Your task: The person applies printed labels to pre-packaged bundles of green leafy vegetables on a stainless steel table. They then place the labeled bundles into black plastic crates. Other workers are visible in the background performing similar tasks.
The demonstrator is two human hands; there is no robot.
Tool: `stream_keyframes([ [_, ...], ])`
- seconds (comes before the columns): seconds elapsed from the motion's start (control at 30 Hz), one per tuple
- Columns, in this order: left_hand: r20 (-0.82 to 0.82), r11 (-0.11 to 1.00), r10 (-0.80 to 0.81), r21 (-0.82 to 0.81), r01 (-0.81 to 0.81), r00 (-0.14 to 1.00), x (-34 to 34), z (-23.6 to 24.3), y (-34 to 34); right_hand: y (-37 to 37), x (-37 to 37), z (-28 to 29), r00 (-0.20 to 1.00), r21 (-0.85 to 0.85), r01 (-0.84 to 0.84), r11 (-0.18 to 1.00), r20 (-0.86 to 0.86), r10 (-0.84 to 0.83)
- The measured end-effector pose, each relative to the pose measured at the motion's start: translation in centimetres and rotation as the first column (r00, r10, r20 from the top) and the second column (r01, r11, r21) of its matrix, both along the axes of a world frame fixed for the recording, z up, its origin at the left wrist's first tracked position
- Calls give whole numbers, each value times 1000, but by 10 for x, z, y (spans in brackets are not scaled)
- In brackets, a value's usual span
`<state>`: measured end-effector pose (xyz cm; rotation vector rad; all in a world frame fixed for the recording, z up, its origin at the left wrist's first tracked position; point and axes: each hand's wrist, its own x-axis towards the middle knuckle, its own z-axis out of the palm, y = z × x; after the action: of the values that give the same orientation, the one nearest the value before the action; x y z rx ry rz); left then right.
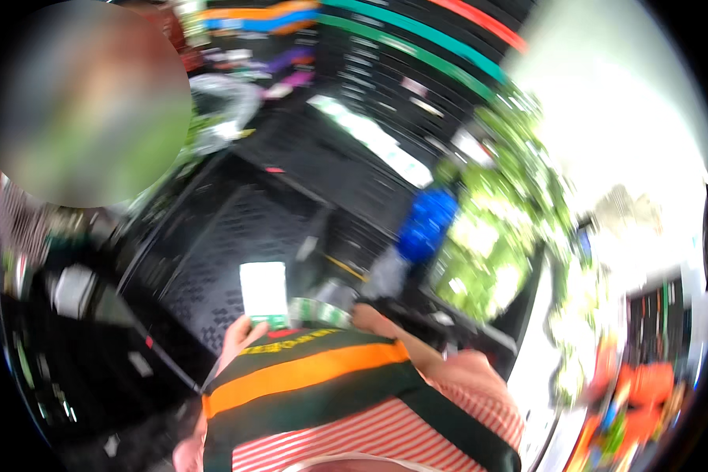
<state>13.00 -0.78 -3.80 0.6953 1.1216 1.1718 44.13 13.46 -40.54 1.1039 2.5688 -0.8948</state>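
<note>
In front of my apron, my left hand (244,334) is closed on the lower edge of a white card (263,289) with a green border along its bottom. My right hand (372,321) is close to my body, right of a green-and-white patterned strip (320,311) and some clear plastic. Motion blur and the apron hide its fingers, so whether it grips the strip cannot be made out. Beyond both hands lies a black crate (204,271) with a perforated bottom.
Leafy pale-green vegetables (484,259) fill a container on the right. Beside them sits a bright blue bundle (427,226). A green-and-white label strip (374,141) lies on black plastic ahead. Stacked black crates (385,71) with coloured rims stand behind. A white box (75,289) is at left.
</note>
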Motion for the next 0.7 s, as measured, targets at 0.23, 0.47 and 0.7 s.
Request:
stream_keyframes([
  [0.23,42,990,-116,82,112,992,110,-9,20,-9,17,227,791,-224,124,967,-566,-233],
  [0.47,-224,995,-80,41,92,971,200,-4,64,24,182,269,433,-28,781,624,-695,-574],
  [0.7,-218,991,-135,-14,135,967,235,-11,76,45,289,278,726,500,679,538,-348,-593],
])
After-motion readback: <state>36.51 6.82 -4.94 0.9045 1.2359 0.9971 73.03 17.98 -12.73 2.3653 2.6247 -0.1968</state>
